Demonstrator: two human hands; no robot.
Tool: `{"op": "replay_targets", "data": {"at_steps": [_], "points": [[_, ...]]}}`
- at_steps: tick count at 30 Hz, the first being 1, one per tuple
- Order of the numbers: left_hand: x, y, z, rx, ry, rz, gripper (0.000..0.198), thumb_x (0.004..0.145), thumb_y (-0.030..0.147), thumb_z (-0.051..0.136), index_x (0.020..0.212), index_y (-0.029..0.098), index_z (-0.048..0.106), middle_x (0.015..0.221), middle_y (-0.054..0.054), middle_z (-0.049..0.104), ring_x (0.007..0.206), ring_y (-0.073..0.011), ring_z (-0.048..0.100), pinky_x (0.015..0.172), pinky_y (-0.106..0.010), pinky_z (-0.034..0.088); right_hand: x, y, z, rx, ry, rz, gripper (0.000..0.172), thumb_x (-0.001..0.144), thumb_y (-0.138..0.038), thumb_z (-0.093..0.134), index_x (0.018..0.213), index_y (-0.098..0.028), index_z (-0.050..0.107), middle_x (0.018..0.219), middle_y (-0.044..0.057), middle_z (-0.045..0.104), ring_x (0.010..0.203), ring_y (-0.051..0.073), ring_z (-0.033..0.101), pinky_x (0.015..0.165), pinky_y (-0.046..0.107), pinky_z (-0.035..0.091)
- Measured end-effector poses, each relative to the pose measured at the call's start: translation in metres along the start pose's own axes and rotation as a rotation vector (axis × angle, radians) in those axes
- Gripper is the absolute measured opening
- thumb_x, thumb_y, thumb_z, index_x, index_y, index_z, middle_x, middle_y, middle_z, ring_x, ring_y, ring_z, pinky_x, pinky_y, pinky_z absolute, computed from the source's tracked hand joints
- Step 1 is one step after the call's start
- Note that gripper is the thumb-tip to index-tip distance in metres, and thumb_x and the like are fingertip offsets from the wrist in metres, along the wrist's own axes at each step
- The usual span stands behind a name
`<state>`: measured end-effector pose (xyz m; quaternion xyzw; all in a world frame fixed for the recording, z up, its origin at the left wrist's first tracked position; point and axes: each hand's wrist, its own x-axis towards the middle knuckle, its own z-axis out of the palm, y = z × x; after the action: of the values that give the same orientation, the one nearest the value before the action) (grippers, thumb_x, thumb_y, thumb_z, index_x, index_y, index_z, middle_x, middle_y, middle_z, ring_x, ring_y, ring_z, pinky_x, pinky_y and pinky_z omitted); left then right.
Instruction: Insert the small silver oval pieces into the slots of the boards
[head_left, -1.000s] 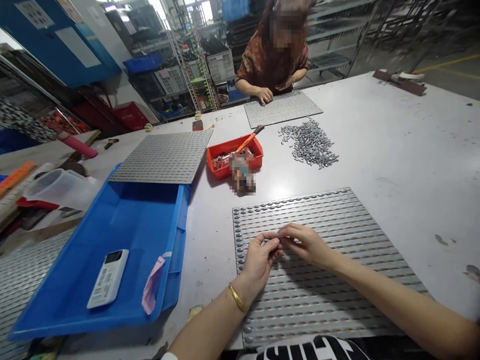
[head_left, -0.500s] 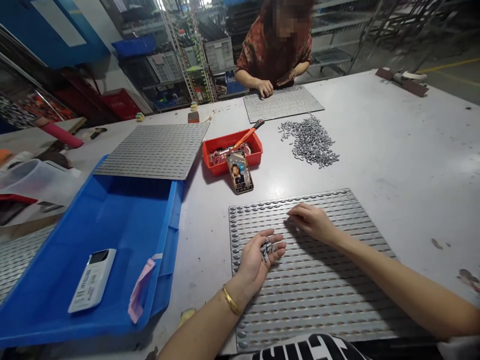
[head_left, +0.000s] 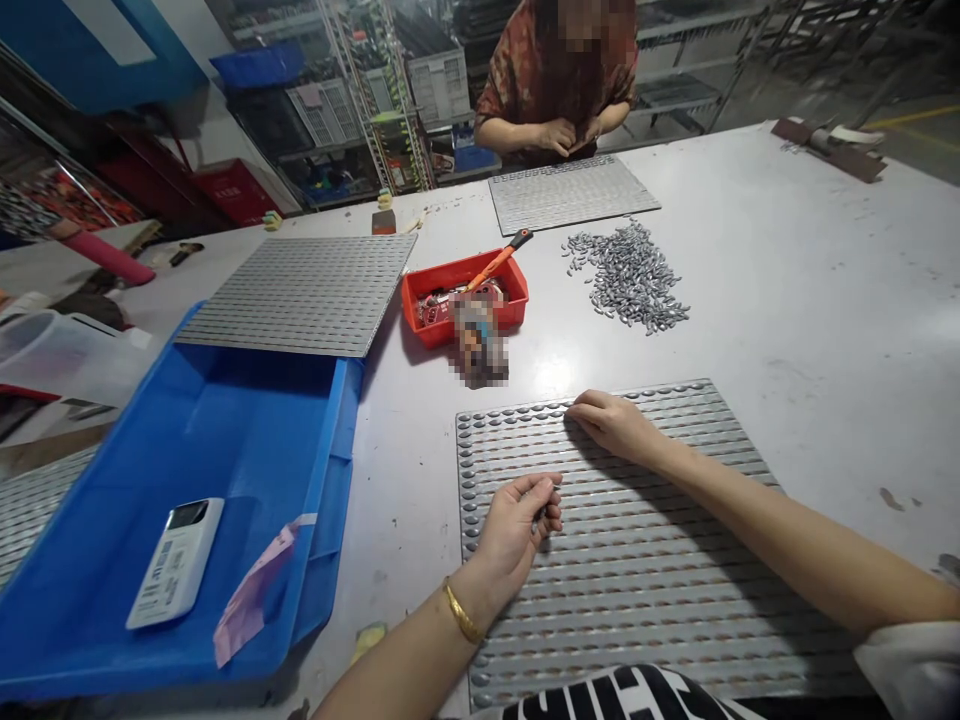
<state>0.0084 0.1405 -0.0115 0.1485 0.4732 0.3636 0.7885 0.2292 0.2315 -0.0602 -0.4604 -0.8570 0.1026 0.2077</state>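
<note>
A grey slotted board [head_left: 622, 560] lies flat before me, with small grey oval pieces lining its far edge and left side. Above its left half, my left hand [head_left: 521, 515] has its fingers curled over several of those oval pieces, which are mostly hidden now. My right hand [head_left: 611, 425] is at the far edge of the board, fingertips pinched and down at the second row. Whatever is between those fingertips is too small or hidden to make out. Beyond the board lies a loose pile of grey oval pieces [head_left: 634, 280].
A blue bin [head_left: 262, 430] stands at left, holding a white device [head_left: 176, 565], with another slotted board [head_left: 300, 290] across its far end. A red tray [head_left: 427, 325] with an orange-handled tool [head_left: 495, 262] sits mid-table. Across from me, a co-worker sits behind a third board [head_left: 570, 200].
My left hand has closed from an open palm over its pieces. My right hand has moved slightly farther away, to the board's far rows. The co-worker's hands have lifted off their board and come together.
</note>
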Motion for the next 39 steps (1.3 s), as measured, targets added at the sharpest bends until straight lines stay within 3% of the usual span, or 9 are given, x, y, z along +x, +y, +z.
{"op": "replay_targets", "data": {"at_steps": [7, 12, 16, 19, 22, 25, 34, 39], "points": [[-0.001, -0.003, -0.001, -0.023, 0.019, 0.007, 0.026, 0.067, 0.021, 0.079, 0.089, 0.013, 0.068, 0.078, -0.006, 0.065, 0.067, -0.0105, 0.060, 0.068, -0.024, 0.052, 0.003, 0.000, 0.000, -0.023, -0.036, -0.011, 0.027, 0.092, -0.015, 0.042, 0.093, -0.019, 0.068, 0.093, 0.009, 0.062, 0.078, 0.016, 0.057, 0.069, 0.026, 0.044], [-0.001, -0.005, -0.002, -0.029, 0.022, 0.043, 0.024, 0.066, 0.021, 0.080, 0.083, 0.014, 0.065, 0.071, -0.003, 0.063, 0.062, -0.0094, 0.058, 0.061, -0.022, 0.050, 0.002, -0.005, -0.007, 0.019, 0.002, -0.001, 0.026, 0.093, -0.017, 0.041, 0.096, -0.018, 0.067, 0.094, 0.010, 0.063, 0.079, 0.018, 0.059, 0.070, 0.029, 0.047], [0.000, -0.005, -0.003, -0.052, 0.022, 0.076, 0.024, 0.065, 0.018, 0.080, 0.084, 0.013, 0.065, 0.069, -0.002, 0.061, 0.063, -0.0089, 0.058, 0.061, -0.021, 0.050, -0.011, -0.033, -0.020, 0.112, 0.067, 0.020, 0.023, 0.094, -0.021, 0.043, 0.105, -0.019, 0.063, 0.100, 0.010, 0.064, 0.085, 0.019, 0.061, 0.072, 0.030, 0.050], [0.001, -0.004, -0.003, -0.080, 0.019, 0.088, 0.024, 0.066, 0.018, 0.079, 0.082, 0.014, 0.063, 0.074, -0.002, 0.063, 0.064, -0.0086, 0.058, 0.062, -0.020, 0.050, -0.023, -0.066, -0.024, 0.422, 0.036, 0.043, 0.015, 0.093, -0.026, 0.051, 0.101, -0.022, 0.063, 0.095, 0.007, 0.066, 0.082, 0.017, 0.062, 0.071, 0.029, 0.052], [0.001, -0.005, -0.002, -0.101, 0.019, 0.092, 0.022, 0.067, 0.020, 0.079, 0.081, 0.015, 0.062, 0.074, -0.002, 0.063, 0.065, -0.0084, 0.058, 0.062, -0.019, 0.050, -0.030, -0.092, -0.021, 0.645, 0.039, 0.098, 0.014, 0.092, -0.025, 0.053, 0.099, -0.022, 0.065, 0.089, 0.005, 0.067, 0.081, 0.017, 0.062, 0.071, 0.029, 0.051], [0.000, -0.007, -0.003, -0.107, 0.015, 0.100, 0.020, 0.069, 0.020, 0.077, 0.083, 0.014, 0.064, 0.076, -0.003, 0.063, 0.068, -0.0093, 0.058, 0.065, -0.020, 0.051, -0.030, -0.102, -0.014, 0.701, 0.096, 0.114, 0.017, 0.092, -0.022, 0.052, 0.103, -0.023, 0.065, 0.091, 0.006, 0.066, 0.084, 0.017, 0.062, 0.073, 0.030, 0.052], [-0.005, -0.006, 0.001, -0.104, 0.006, 0.075, 0.022, 0.081, 0.026, 0.065, 0.096, 0.011, 0.069, 0.103, -0.012, 0.067, 0.088, -0.0188, 0.063, 0.078, -0.033, 0.056, -0.041, -0.094, -0.002, 0.475, 0.104, -0.006, 0.028, 0.094, -0.017, 0.046, 0.117, -0.023, 0.061, 0.093, 0.008, 0.062, 0.082, 0.017, 0.060, 0.069, 0.030, 0.052], [-0.005, -0.005, 0.001, -0.113, 0.034, 0.008, 0.028, 0.083, 0.022, 0.057, 0.108, 0.010, 0.059, 0.104, -0.017, 0.069, 0.085, -0.0236, 0.070, 0.085, -0.040, 0.055, -0.044, -0.059, -0.018, 0.392, 0.156, 0.069, 0.018, 0.092, -0.018, 0.050, 0.105, -0.022, 0.062, 0.094, 0.006, 0.065, 0.083, 0.017, 0.062, 0.070, 0.029, 0.052]]}}
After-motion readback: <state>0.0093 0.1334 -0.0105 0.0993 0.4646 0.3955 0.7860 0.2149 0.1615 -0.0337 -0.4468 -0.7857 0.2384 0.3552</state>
